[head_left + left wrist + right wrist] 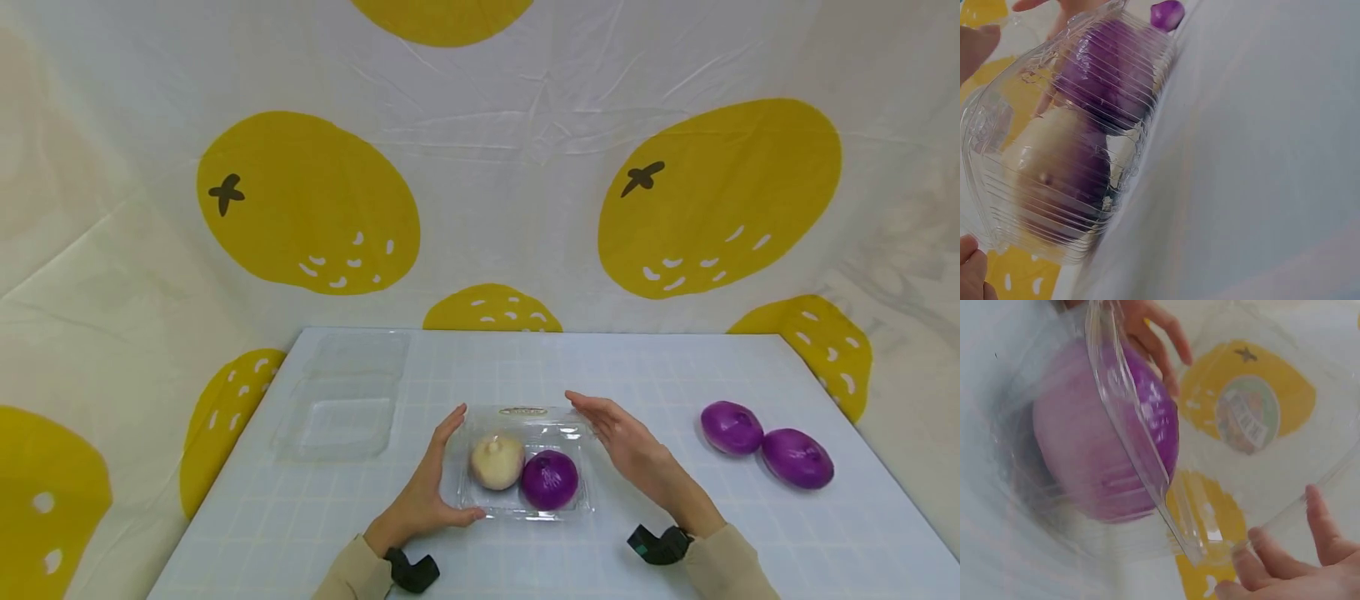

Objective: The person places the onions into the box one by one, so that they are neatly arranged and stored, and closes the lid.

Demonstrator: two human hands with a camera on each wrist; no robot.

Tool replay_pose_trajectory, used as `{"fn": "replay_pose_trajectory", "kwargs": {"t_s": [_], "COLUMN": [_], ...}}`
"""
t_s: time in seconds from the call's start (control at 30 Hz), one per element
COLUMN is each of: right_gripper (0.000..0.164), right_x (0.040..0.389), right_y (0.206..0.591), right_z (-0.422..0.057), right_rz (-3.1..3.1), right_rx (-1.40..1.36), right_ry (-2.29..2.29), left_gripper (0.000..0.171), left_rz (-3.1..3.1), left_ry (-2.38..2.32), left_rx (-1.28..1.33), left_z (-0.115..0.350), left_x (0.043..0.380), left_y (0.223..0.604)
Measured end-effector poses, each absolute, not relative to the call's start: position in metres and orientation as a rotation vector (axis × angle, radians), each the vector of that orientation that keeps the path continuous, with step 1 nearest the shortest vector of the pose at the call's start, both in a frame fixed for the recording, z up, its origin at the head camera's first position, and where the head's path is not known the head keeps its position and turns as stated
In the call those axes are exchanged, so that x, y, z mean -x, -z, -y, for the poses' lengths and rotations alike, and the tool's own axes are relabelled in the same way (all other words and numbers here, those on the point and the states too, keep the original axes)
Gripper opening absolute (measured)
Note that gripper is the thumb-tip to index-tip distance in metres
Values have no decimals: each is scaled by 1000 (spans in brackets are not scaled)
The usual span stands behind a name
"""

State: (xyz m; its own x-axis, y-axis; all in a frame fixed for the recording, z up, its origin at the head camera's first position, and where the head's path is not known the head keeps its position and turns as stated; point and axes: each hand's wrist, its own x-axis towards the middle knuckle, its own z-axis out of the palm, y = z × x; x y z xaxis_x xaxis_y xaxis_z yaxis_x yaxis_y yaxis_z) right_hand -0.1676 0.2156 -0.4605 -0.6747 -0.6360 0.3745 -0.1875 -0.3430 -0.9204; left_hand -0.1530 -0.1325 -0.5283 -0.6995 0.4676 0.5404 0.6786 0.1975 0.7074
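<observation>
A clear plastic clamshell box (525,510) stands on the table between both hands, its lid raised at the back. A white onion (497,462) sits in the left part of its base and a purple onion (550,480) in the right part. My left hand (427,492) spreads around the box's left side, thumb by the front corner and fingers by the back. At the right back corner is my right hand (626,442), fingers extended. In the right wrist view its fingertips (1264,540) touch the lid's edge. A round label (1247,415) shows on the lid.
Two more purple onions (731,428) (797,458) lie side by side on the right of the table. Another clear plastic box (341,400) lies opened out at the back left. A patterned cloth (510,192) hangs behind the table.
</observation>
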Motion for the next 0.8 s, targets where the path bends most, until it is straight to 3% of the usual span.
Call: {"fn": "replay_pose_trajectory", "kwargs": {"t_s": [0.1,0.27,0.5,0.63,0.8], "right_gripper": [47,43,53,66,76], "right_x": [154,139,130,127,125], "right_y": [454,450,461,468,475], "right_z": [-213,-203,-203,-206,-213], "right_rz": [-1730,-1983,-2059,-2034,-1940], "right_rx": [874,531,426,392,381], "right_ry": [2051,1969,1908,1878,1891], "left_gripper": [111,75,37,35,56], "left_rz": [2231,2129,2186,2216,2214], "left_ry": [1548,1643,1922,1977,2037], "left_rx": [1103,1122,940,842,832], "left_z": [134,136,135,136,138], "left_x": [154,157,150,144,140], "left_y": [527,524,514,510,511]}}
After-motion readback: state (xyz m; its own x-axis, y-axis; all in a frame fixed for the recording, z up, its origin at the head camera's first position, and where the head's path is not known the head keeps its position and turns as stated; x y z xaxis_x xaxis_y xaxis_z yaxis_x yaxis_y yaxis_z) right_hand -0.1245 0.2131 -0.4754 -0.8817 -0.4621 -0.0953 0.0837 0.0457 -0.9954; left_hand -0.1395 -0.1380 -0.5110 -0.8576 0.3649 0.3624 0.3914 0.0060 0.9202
